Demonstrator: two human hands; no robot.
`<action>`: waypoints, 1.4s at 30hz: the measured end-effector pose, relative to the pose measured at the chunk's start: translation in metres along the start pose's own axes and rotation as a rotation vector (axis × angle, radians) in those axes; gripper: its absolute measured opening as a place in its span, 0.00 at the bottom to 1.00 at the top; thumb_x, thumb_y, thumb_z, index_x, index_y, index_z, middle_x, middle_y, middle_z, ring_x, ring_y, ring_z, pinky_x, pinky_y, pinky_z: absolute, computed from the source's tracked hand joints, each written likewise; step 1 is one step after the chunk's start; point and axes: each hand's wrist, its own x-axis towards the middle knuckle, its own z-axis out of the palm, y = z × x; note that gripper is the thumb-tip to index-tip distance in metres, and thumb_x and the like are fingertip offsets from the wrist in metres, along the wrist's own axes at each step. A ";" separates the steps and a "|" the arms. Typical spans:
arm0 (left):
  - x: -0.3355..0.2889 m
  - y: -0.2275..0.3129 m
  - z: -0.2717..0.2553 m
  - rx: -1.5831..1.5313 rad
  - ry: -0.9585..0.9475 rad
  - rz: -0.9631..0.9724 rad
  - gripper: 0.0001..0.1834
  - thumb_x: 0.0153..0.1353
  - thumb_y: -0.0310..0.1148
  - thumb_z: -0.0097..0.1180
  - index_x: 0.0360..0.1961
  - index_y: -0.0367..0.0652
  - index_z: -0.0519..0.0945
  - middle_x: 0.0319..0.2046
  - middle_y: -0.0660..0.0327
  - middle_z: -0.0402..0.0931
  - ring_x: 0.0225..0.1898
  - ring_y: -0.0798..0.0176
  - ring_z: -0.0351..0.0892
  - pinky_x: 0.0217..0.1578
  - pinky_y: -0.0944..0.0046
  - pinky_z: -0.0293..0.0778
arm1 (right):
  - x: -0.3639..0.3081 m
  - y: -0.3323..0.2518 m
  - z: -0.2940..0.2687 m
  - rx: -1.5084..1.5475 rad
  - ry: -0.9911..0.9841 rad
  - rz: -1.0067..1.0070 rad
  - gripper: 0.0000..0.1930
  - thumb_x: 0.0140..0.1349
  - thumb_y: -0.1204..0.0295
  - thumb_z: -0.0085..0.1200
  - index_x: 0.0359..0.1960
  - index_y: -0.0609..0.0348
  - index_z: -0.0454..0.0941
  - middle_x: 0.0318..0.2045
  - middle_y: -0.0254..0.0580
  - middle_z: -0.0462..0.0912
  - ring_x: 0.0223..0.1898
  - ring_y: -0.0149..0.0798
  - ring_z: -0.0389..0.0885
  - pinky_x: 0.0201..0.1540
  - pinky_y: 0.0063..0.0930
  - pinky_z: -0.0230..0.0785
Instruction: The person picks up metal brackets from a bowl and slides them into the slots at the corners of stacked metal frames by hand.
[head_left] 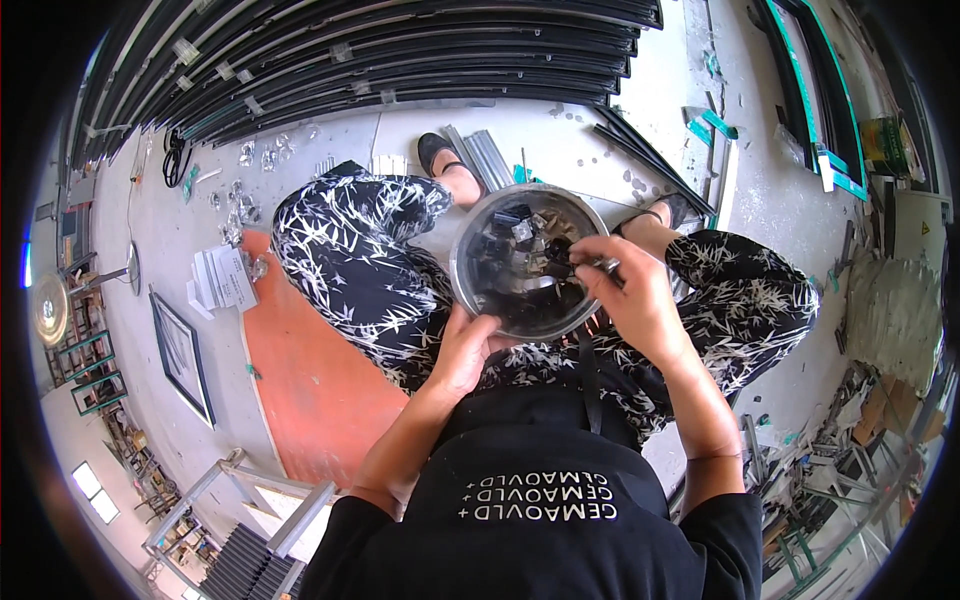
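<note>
A round metal bowl (pixel 462 285) rests in my lap between my legs. In it lie several small black and silver metal-looking pieces (pixel 522 232), mostly in its upper half. My left hand (pixel 468 348) grips the bowl's near left rim, thumb on the edge and the other fingers underneath. Over the bowl's right side, my right hand (pixel 632 295) is closed, its thumb and fingers pinched round a small dark piece (pixel 606 266). The kind of that piece cannot be made out. Another black piece lies just by the fingertips.
Long black frame profiles (pixel 450 60) are stacked ahead. Grey metal strips (pixel 488 160) lie beyond the bowl. Plastic-wrapped bits (pixel 240 208) and a white box (pixel 222 278) sit left, near an orange sheet (pixel 310 390). Black-and-green frames (pixel 820 100) stand far right; scrap piles up lower right.
</note>
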 end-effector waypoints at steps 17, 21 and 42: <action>0.012 -0.012 -0.010 -0.012 -0.016 -0.004 0.28 0.64 0.20 0.45 0.65 0.43 0.57 0.53 0.52 0.74 0.47 0.53 0.83 0.44 0.51 0.85 | 0.007 0.033 -0.058 0.947 -0.127 0.384 0.20 0.74 0.68 0.48 0.64 0.65 0.71 0.33 0.35 0.76 0.22 0.25 0.63 0.22 0.17 0.53; 0.019 -0.007 0.002 0.047 -0.006 -0.042 0.28 0.64 0.20 0.45 0.65 0.44 0.57 0.51 0.54 0.74 0.45 0.56 0.83 0.43 0.53 0.86 | 0.014 0.033 -0.080 0.971 -0.035 0.326 0.22 0.72 0.74 0.50 0.67 0.62 0.69 0.34 0.37 0.79 0.24 0.24 0.68 0.22 0.16 0.56; 0.050 -0.018 0.073 0.169 -0.084 -0.195 0.30 0.65 0.23 0.47 0.68 0.46 0.56 0.56 0.55 0.71 0.50 0.58 0.81 0.47 0.54 0.85 | 0.031 0.090 -0.142 0.979 0.164 0.343 0.16 0.65 0.81 0.52 0.54 0.70 0.79 0.27 0.35 0.77 0.26 0.25 0.69 0.26 0.17 0.60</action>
